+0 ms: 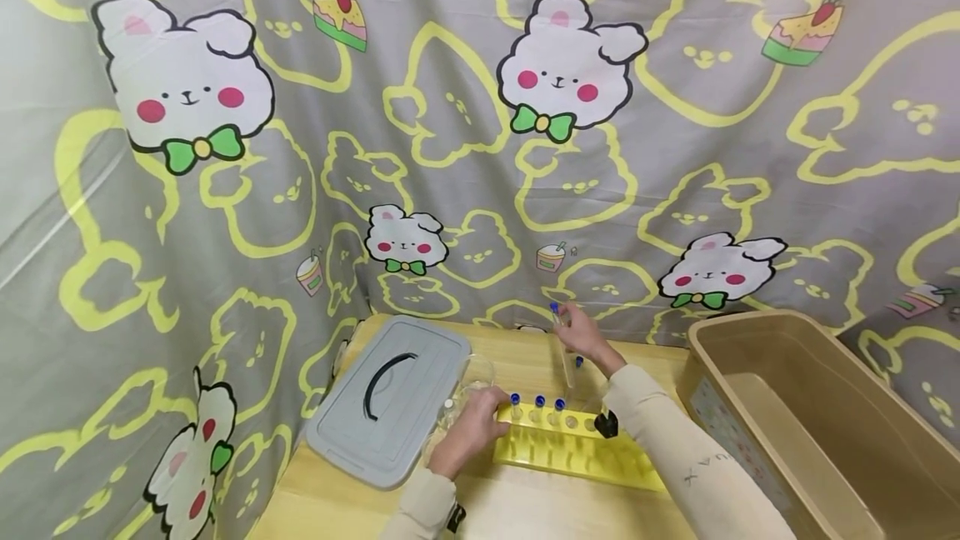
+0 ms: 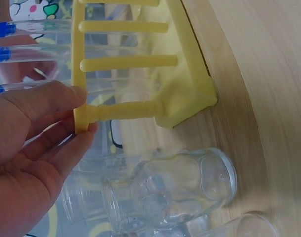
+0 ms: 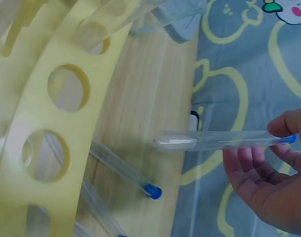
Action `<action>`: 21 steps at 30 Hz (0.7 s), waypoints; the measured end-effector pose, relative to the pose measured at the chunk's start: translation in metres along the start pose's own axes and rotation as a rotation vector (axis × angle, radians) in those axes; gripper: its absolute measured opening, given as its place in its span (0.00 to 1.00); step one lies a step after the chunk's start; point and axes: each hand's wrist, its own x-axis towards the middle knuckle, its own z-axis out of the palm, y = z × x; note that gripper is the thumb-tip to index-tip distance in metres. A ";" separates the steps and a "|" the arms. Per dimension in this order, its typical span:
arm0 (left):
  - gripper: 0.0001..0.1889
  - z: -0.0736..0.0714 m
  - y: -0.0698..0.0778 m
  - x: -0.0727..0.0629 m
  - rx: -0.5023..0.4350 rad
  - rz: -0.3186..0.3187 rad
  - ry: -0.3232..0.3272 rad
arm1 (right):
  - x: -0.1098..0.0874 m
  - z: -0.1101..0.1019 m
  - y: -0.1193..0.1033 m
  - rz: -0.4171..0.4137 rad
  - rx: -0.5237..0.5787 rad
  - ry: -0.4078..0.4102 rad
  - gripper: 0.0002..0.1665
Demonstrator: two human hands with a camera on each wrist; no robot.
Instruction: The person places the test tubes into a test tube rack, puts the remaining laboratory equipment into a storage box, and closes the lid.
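Observation:
A yellow test tube rack (image 1: pixel 573 455) stands on the table, with several test tubes (image 1: pixel 540 401) with blue caps in its holes at the left end. My left hand (image 1: pixel 478 422) pinches the end of the rack's top plate between thumb and fingers, plain in the left wrist view. Behind the rack, my right hand (image 1: pixel 585 335) holds another test tube (image 3: pixel 209 140) near its blue cap, rounded end down. Open holes of the rack (image 3: pixel 69 88) show in the right wrist view. Loose capped test tubes (image 3: pixel 124 170) lie on the table behind it.
Clear glass bottles (image 2: pixel 180 180) stand by the rack's left end. Farther left lies a grey lid (image 1: pixel 390 398) with a black handle. A deep brown bin (image 1: pixel 750 407) is at the right, and a patterned curtain (image 1: pixel 480 173) hangs along the table's back edge.

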 end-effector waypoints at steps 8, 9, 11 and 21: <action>0.16 -0.001 -0.002 0.002 0.066 0.032 0.013 | -0.015 -0.010 -0.007 -0.035 0.137 0.033 0.18; 0.16 0.000 -0.002 0.002 0.075 0.037 0.011 | -0.018 -0.010 -0.007 -0.039 0.154 0.038 0.17; 0.16 0.000 -0.002 0.003 0.087 0.041 0.008 | -0.022 -0.011 -0.008 -0.048 0.174 0.059 0.17; 0.16 0.001 0.001 0.002 0.122 0.033 -0.003 | -0.057 -0.023 -0.011 -0.102 0.321 0.223 0.17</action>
